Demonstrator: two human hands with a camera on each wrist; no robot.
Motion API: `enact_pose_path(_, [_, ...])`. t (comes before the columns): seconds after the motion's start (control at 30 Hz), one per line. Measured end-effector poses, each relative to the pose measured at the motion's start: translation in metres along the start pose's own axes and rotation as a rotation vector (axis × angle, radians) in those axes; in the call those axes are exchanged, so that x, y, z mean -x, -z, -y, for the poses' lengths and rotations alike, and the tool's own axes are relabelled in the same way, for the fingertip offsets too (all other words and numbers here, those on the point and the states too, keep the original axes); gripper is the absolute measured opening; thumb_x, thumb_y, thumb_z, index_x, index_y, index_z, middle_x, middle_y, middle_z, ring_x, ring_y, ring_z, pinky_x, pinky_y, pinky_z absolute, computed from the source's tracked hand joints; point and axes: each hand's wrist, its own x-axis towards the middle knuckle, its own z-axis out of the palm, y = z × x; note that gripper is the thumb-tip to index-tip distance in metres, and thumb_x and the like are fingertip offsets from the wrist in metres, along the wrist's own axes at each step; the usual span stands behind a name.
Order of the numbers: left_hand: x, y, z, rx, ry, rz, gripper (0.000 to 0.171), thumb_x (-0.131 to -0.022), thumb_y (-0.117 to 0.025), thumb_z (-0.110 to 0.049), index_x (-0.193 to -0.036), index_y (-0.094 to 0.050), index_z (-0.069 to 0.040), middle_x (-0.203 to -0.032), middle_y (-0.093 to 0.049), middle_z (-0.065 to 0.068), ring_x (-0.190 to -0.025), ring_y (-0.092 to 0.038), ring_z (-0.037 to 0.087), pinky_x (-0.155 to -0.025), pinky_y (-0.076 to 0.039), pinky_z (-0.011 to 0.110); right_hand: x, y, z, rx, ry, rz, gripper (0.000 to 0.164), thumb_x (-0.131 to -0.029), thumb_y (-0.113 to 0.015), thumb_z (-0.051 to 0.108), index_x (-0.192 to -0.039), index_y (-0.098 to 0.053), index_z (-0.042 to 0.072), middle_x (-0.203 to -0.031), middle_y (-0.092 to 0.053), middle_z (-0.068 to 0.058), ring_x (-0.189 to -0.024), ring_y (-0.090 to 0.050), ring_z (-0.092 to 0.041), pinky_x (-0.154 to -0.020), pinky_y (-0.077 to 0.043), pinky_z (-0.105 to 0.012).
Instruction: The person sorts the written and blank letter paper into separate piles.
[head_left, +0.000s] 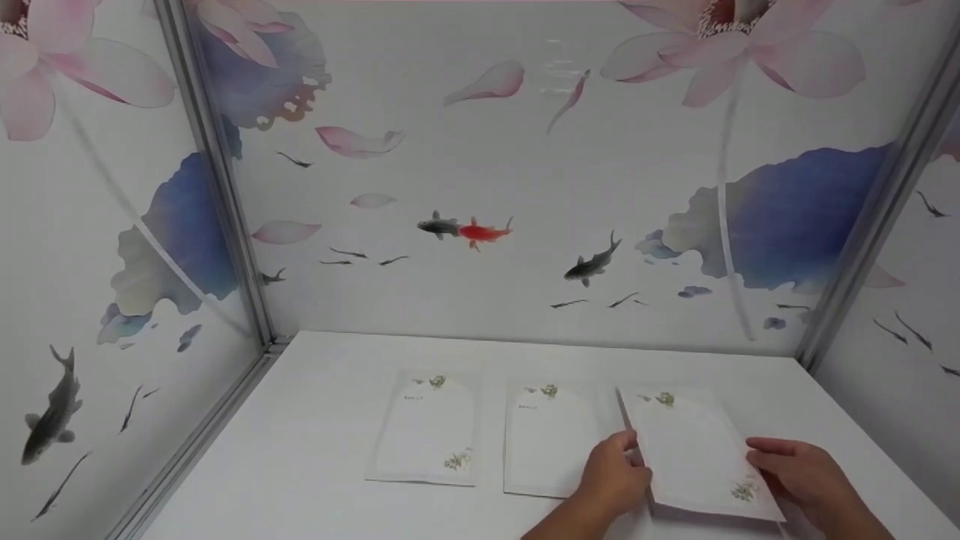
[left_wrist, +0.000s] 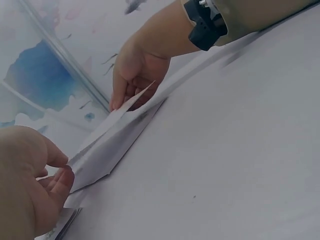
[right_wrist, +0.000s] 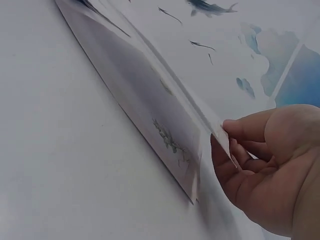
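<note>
My left hand (head_left: 615, 476) pinches the left edge of a white sheet of letter paper (head_left: 697, 450) printed with green plant sprigs. At its right edge, my right hand (head_left: 806, 472) pinches the same sheet between thumb and fingers. The sheet is raised and tilted, its near edge off the table. Below it, in the right wrist view, lies more letter paper (right_wrist: 125, 80) with a similar sprig. A second stack of letter paper (head_left: 544, 450) lies just left of my left hand, which overlaps its corner. Further left lies a third stack (head_left: 424, 442).
All the paper is on a white table (head_left: 300, 435). A back panel (head_left: 487, 300) with painted fish and lotus stands behind it, and side panels (head_left: 75, 300) joined by metal posts (head_left: 225, 172) flank both sides.
</note>
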Motion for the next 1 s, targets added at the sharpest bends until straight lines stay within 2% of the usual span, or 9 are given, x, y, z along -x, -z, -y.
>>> enact_pose_path(0.1, [0.002,-0.001,0.001,-0.074,-0.009,0.001,0.050,-0.090,-0.075,-0.004,-0.139,-0.067,-0.009,-0.138,-0.071,0.005,-0.133,-0.066,0.025,-0.117,-0.052,0.044,-0.002,-0.001,-0.005,0.103,0.014,-0.027,0.061,-0.096,-0.080,0.025,-0.145,-0.060,-0.005,-0.143,-0.062,-0.033,-0.100,-0.069,-0.021,-0.077,-0.063,-0.031])
enact_pose_path(0.17, [0.003,-0.002,0.001,-0.109,-0.014,0.004,0.052,-0.088,-0.075,-0.005,-0.138,-0.067,-0.008,-0.139,-0.071,0.006,-0.141,-0.062,0.026,-0.122,-0.048,0.045,-0.004,-0.001,-0.007,0.149,0.021,-0.034,0.058,-0.095,-0.080,0.027,-0.141,-0.063,-0.005,-0.136,-0.067,-0.032,-0.099,-0.068,-0.022,-0.076,-0.062,-0.030])
enact_pose_path(0.27, [0.005,-0.003,0.000,-0.132,-0.015,0.017,0.052,-0.087,-0.075,-0.005,-0.139,-0.068,-0.008,-0.138,-0.072,0.006,-0.142,-0.061,0.027,-0.123,-0.046,0.045,-0.003,0.000,-0.009,0.181,0.027,-0.033,0.059,-0.095,-0.079,0.029,-0.139,-0.064,-0.007,-0.120,-0.074,-0.025,-0.094,-0.068,-0.021,-0.074,-0.061,-0.030])
enact_pose_path(0.4, [0.006,-0.003,-0.003,-0.139,-0.002,0.030,0.051,-0.089,-0.076,-0.007,-0.139,-0.067,-0.008,-0.135,-0.073,0.006,-0.140,-0.063,0.026,-0.122,-0.048,0.046,0.000,0.000,-0.006,0.179,0.025,-0.040,0.059,-0.098,-0.076,0.029,-0.140,-0.062,-0.009,-0.115,-0.076,-0.020,-0.089,-0.069,-0.018,-0.073,-0.061,-0.030])
enact_pose_path(0.63, [0.012,0.001,-0.009,-0.128,-0.047,0.022,0.049,-0.090,-0.077,-0.010,-0.137,-0.069,-0.009,-0.112,-0.072,0.001,-0.115,-0.070,0.018,-0.110,-0.057,0.042,0.002,-0.003,-0.002,0.187,0.017,-0.098,0.060,-0.102,-0.072,0.032,-0.142,-0.059,-0.010,-0.109,-0.075,-0.018,-0.089,-0.065,-0.022,-0.072,-0.060,-0.029])
enact_pose_path(0.83, [0.011,0.007,-0.010,-0.084,-0.047,0.024,0.047,-0.092,-0.074,-0.012,-0.138,-0.068,-0.009,-0.129,-0.073,0.006,-0.124,-0.070,0.023,-0.110,-0.057,0.045,0.008,-0.009,0.012,0.200,0.093,-0.135,0.059,-0.105,-0.067,0.037,-0.144,-0.059,-0.007,-0.120,-0.074,-0.023,-0.094,-0.068,-0.023,-0.073,-0.061,-0.030])
enact_pose_path(1.0, [0.005,0.024,-0.007,0.012,-0.030,-0.002,0.048,-0.097,-0.074,-0.017,-0.143,-0.064,-0.010,-0.137,-0.071,0.008,-0.133,-0.066,0.029,-0.115,-0.054,0.052,0.009,-0.027,0.028,0.190,0.174,-0.088,0.064,-0.105,-0.066,0.044,-0.146,-0.059,-0.003,-0.131,-0.072,-0.025,-0.100,-0.071,-0.022,-0.080,-0.064,-0.033])
